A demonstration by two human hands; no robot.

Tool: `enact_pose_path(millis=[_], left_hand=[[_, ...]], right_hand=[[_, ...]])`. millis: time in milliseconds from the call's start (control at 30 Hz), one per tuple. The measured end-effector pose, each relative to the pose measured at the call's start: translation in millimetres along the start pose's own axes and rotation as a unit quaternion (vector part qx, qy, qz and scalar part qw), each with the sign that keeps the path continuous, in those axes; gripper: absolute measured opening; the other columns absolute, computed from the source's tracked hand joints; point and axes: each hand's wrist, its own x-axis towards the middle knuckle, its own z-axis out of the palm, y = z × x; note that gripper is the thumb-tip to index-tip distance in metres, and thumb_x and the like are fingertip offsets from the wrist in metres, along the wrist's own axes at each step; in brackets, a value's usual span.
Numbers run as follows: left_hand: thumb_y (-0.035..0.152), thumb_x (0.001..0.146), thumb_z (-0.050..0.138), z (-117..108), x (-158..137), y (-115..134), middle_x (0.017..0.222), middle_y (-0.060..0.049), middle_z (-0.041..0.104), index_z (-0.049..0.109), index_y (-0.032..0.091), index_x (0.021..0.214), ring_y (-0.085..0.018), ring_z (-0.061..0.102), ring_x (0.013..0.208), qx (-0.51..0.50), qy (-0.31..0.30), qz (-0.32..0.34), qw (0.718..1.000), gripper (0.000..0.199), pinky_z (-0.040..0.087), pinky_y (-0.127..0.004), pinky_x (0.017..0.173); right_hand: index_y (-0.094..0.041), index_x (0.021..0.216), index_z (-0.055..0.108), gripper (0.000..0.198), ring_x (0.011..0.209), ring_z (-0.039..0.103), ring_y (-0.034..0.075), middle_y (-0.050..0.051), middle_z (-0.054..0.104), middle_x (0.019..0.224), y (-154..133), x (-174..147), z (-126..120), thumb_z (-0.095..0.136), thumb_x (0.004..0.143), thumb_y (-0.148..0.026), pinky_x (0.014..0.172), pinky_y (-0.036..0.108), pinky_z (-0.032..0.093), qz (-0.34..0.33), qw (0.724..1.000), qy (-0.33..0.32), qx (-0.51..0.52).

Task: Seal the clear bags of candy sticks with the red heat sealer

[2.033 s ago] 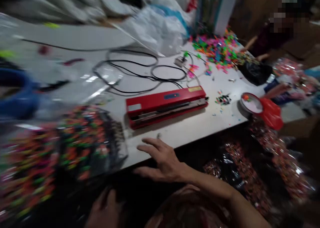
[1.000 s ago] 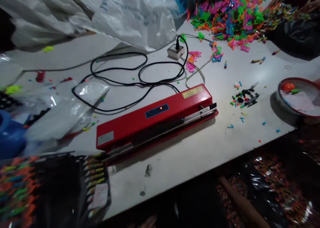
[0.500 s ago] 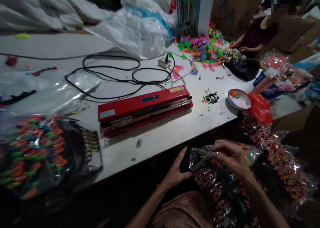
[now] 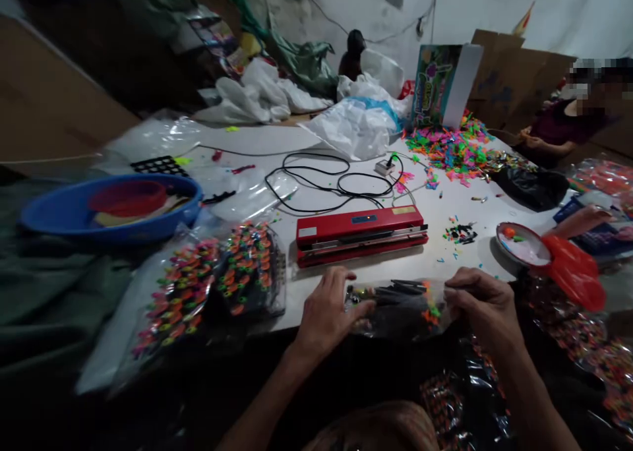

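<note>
Between my hands, just in front of the table edge, is a clear plastic bag (image 4: pixel 395 309) with black sticks and small orange and green pieces inside. My left hand (image 4: pixel 329 306) grips its left end, thumb in front. At the right end, my right hand (image 4: pixel 482 306) pinches the plastic between thumb and fingers. Right behind the bag lies a red heat sealer (image 4: pixel 361 230), its small orange light lit. Below my right hand, more clear packs of small colourful pieces (image 4: pixel 442 398) hang or lie in the dark.
Filled bags (image 4: pixel 182 286) lie at the table's left front, beside a blue basin (image 4: pixel 113 207). A black cable (image 4: pixel 316 174) loops behind the sealer. To the right are a bowl (image 4: pixel 523 243) and a red plastic bag (image 4: pixel 573 273). Colourful pieces (image 4: pixel 450 148) pile up near a person (image 4: pixel 558 128).
My hands have lifted the plastic bag from the packs at lower right to the table edge before the sealer. My left hand now grips it too. The view has turned left and up.
</note>
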Motion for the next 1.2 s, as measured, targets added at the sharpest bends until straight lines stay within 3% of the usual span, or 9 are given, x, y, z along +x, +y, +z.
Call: enact_pose_path(millis=[100,233,433,600,733,833,1033,1100,1200], left_hand=[[0.039,0.079,0.060,-12,7,-15,0.112,-0.012,0.061,0.051,0.016,0.123,-0.027,0.058,0.103,0.129,-0.070,-0.032,0.989,0.050,0.046,-0.036,0.083],[0.015,0.080,0.046,-21,13,-31,0.084,-0.009,0.070,0.066,0.018,0.097,-0.024,0.066,0.084,0.195,-0.200,-0.102,0.955,0.026,0.045,-0.032,0.073],[0.042,0.081,0.054,-10,10,-14,0.085,-0.005,0.069,0.059,0.020,0.106,-0.021,0.065,0.080,0.092,-0.129,-0.114,0.981,0.033,0.043,-0.029,0.071],[0.020,0.078,0.052,2,9,-11,0.088,-0.009,0.069,0.055,0.019,0.114,-0.026,0.065,0.088,0.172,-0.229,-0.057,0.956,0.036,0.043,-0.032,0.074],[0.020,0.084,0.044,-23,13,-22,0.078,-0.006,0.070,0.066,0.020,0.094,-0.019,0.065,0.075,0.103,-0.132,-0.083,0.982,0.024,0.042,-0.026,0.068],[0.030,0.087,0.045,-45,11,-18,0.067,0.000,0.066,0.068,0.020,0.087,-0.012,0.059,0.060,-0.043,0.031,-0.081,0.995,0.025,0.040,-0.022,0.058],[0.044,0.078,0.063,-45,6,-23,0.079,-0.003,0.068,0.068,0.017,0.094,-0.014,0.061,0.066,-0.296,0.302,-0.116,0.899,0.032,0.049,-0.024,0.062],[0.060,0.070,0.066,-35,6,-41,0.105,-0.009,0.067,0.061,0.019,0.117,-0.022,0.064,0.093,-0.381,0.276,-0.060,0.881,0.062,0.052,-0.034,0.083],[0.074,0.051,0.070,-15,7,-65,0.145,-0.014,0.040,0.032,0.025,0.144,-0.033,0.037,0.133,-0.388,0.081,0.019,0.918,0.112,0.035,-0.045,0.108]], right_hand=[[-0.019,0.075,0.068,0.005,0.048,0.056,0.009,-0.003,0.057,0.063,-2,10,19,0.072,0.073,-0.020,0.044,0.021,0.045,-0.019,0.999,-0.043,0.000],[-0.019,0.078,0.069,0.004,0.049,0.057,0.009,-0.002,0.059,0.065,-8,17,25,0.070,0.075,-0.020,0.044,0.021,0.046,-0.038,0.997,-0.060,-0.006],[-0.019,0.080,0.070,0.006,0.049,0.056,0.009,-0.001,0.059,0.065,-10,18,21,0.072,0.074,-0.020,0.044,0.020,0.048,-0.034,0.998,-0.049,-0.031],[-0.018,0.079,0.070,0.007,0.050,0.057,0.010,0.000,0.060,0.068,-9,19,18,0.072,0.073,-0.022,0.044,0.021,0.049,-0.029,0.997,-0.068,-0.033],[-0.018,0.077,0.069,0.007,0.048,0.055,0.009,-0.001,0.059,0.064,-6,21,2,0.073,0.073,-0.022,0.043,0.020,0.046,-0.004,0.997,-0.055,-0.058],[-0.018,0.076,0.068,0.007,0.047,0.054,0.009,-0.002,0.057,0.061,-2,22,-6,0.074,0.073,-0.021,0.044,0.020,0.044,0.004,0.997,-0.041,-0.067],[-0.019,0.078,0.068,0.006,0.053,0.057,0.010,-0.002,0.059,0.065,10,35,7,0.072,0.074,-0.021,0.052,0.023,0.048,-0.023,0.998,-0.045,-0.040],[-0.019,0.078,0.068,0.006,0.054,0.057,0.010,-0.002,0.059,0.067,15,41,14,0.072,0.074,-0.021,0.052,0.023,0.048,-0.022,0.998,-0.052,-0.022],[-0.019,0.078,0.068,0.005,0.053,0.056,0.010,-0.002,0.059,0.066,20,47,17,0.071,0.074,-0.021,0.052,0.024,0.047,-0.012,0.998,-0.064,-0.010]])
